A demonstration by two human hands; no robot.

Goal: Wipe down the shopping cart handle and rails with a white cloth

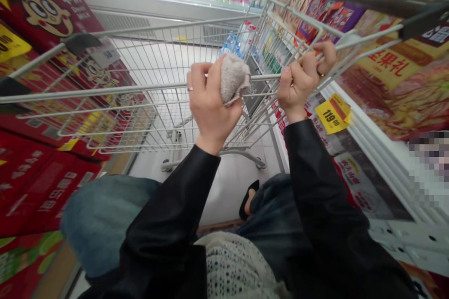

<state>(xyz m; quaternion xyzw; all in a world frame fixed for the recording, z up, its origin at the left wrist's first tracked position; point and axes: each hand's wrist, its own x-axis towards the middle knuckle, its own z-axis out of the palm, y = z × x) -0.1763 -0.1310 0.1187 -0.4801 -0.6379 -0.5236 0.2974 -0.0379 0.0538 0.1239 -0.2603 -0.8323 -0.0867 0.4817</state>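
My left hand (210, 103) is closed around a crumpled beige cloth (234, 78) and presses it against the top wire rail of a shopping cart (115, 88). My right hand (304, 79) is wrapped round the cart's wire frame at its right corner, close to the dark handle bar (368, 0). Both sleeves are black. The cart basket looks empty and tilts in the view.
Red boxes with a cartoon face (45, 9) are stacked on the left. A white freezer edge (379, 145) with a yellow price tag (331, 114) runs along the right, under red gift boxes. Chilled shelves stand at the back. My denim-clad knees show below.
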